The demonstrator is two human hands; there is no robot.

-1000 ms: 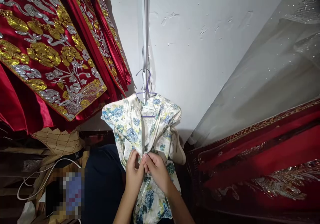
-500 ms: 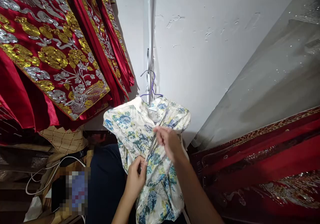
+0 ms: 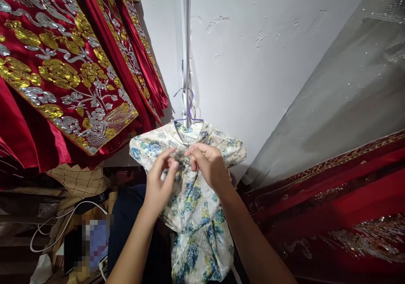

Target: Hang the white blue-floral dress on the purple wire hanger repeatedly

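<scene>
Both hands, left hand (image 3: 160,182) and right hand (image 3: 207,163), pinch the flowery dress (image 3: 196,208) near its collar, fingers closed on cloth, I think, under the hanger (image 3: 189,106).

A small garment (image 3: 190,199) hangs at centre frame on a wire hanger (image 3: 189,109), hooked to a vertical rail (image 3: 185,43) against the wall (image 3: 253,64). The 2 hands meet in front of its collar, left hand (image 3: 160,178) just left of right hand (image 3: 207,163). Embroidered robes (image 3: 63,73) fill the upper left; a sheer drape (image 3: 348,94) sits at right, above more embroidered cloth (image 3: 332,208) at lower right. A cable (image 3: 60,229) lies at lower left
</scene>
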